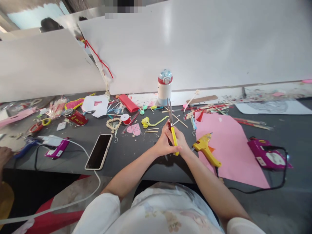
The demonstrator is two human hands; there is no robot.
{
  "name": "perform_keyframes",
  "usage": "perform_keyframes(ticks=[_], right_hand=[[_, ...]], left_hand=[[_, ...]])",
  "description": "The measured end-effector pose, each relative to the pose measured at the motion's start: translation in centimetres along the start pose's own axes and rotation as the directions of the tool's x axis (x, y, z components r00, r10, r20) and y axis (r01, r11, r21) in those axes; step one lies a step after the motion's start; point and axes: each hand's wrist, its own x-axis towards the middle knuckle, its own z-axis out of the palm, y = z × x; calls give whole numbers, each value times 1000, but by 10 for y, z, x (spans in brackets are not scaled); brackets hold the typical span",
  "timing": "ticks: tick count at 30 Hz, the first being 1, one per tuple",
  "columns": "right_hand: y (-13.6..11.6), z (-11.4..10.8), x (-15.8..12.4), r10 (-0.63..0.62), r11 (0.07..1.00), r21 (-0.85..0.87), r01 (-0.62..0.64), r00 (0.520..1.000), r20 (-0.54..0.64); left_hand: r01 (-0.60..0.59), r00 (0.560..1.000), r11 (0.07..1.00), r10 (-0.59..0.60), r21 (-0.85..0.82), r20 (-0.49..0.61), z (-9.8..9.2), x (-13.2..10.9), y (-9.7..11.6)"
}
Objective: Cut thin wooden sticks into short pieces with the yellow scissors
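Observation:
A pair of scissors [174,136] with a yellow and red handle stands nearly upright in front of me, its metal blades pointing away and slightly apart. My left hand [162,142] is closed on the handle, with the thumb stretched across its lower end. Pressed against it from the other side, my right hand [181,141] also closes around the handle; some of its fingers are hidden. Just beyond my hands lie a yellow braided stem with a flower-like end [146,122] and thin wooden sticks [152,130].
A yellow glue gun [207,151] rests on pink paper [234,146] at right. A phone [99,152] lies left, near a heart-shaped frame [113,124] and thread spool [125,119]. A white bottle [164,87] stands by the white partition [195,48]. Another person's hand [5,156] shows far left.

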Motion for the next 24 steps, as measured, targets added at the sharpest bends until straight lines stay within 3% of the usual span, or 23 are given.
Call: perform_keyframes(ticks=[17,24], right_hand=[[12,3,2,-14,996,91,15,1000,-12],[0,-2,6,45,994,-95,-44,999,4]], left_hand=[[-67,996,996,71,63,-50,2,2,-3],[-3,993,1000,0,-20,-116,6,5,1]])
